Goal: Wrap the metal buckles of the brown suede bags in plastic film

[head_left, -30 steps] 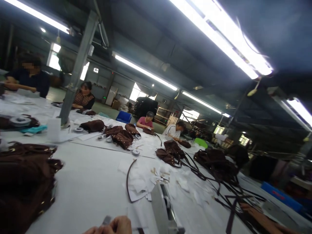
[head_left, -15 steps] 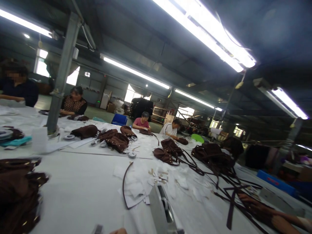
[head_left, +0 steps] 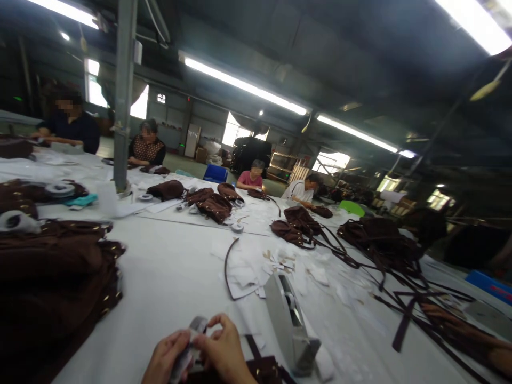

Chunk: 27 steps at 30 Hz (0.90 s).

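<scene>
My left hand (head_left: 167, 356) is closed around a grey-looking roll of tape (head_left: 197, 323), turned edge-on, at the bottom middle of the view. From the other side my right hand (head_left: 224, 348) pinches a small whitish bit at the roll's edge between thumb and fingertips. Exactly what lies in that pinch is blurred. Under and beside my right hand shows part of a brown bag (head_left: 264, 369) with brass-coloured eyelets, mostly hidden. A grey tape dispenser (head_left: 276, 305) stands on the white table (head_left: 160, 277) just to the right of my hands.
A large brown pile of bags (head_left: 52, 288) fills the left side. Paper scraps (head_left: 242, 280) and a brown strap (head_left: 226, 272) lie ahead. More bags and long straps (head_left: 340, 250) spread right, where another person's hand (head_left: 448, 314) rests. Several people sit across the table.
The view has tilted down and shifted left. Both my hands now show with the tape roll; before, only a fingertip and a grey edge appeared at the bottom.
</scene>
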Tool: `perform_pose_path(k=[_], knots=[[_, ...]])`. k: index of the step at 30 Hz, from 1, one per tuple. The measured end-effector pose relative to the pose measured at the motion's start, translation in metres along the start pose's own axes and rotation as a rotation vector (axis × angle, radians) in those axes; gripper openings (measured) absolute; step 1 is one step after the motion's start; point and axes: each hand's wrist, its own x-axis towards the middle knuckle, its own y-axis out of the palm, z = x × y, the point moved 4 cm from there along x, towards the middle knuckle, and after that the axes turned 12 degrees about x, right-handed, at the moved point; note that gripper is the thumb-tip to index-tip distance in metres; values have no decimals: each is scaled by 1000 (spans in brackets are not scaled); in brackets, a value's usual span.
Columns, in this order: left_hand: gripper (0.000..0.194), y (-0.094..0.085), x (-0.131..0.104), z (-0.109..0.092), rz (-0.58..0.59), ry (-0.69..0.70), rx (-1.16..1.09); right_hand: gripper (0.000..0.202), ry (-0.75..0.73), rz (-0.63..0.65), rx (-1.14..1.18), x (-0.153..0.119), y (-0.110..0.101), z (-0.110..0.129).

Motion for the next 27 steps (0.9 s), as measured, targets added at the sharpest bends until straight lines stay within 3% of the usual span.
perform_pose_path(k=[7,11,14,17,20,23,27], knots=[[51,-2,-5,7,108,-339,-471,33,-96,220,-6,5,9,13],[43,-4,-7,1,124,-310,-503,22,-161,320,-88,6,12,26],[33,-8,-8,-2,110,-283,-487,13,-235,332,-198,7,-3,42],[40,-11,-8,-3,101,-290,-487,23,-310,260,-330,1,-36,53],[51,-12,-9,-5,126,-289,-490,25,-333,270,-465,-21,-65,52],[54,-12,-13,-10,154,-245,-487,26,-407,317,-637,-59,-73,44],[57,-19,-38,-25,201,-181,-448,3,-747,336,-879,-116,-65,37]])
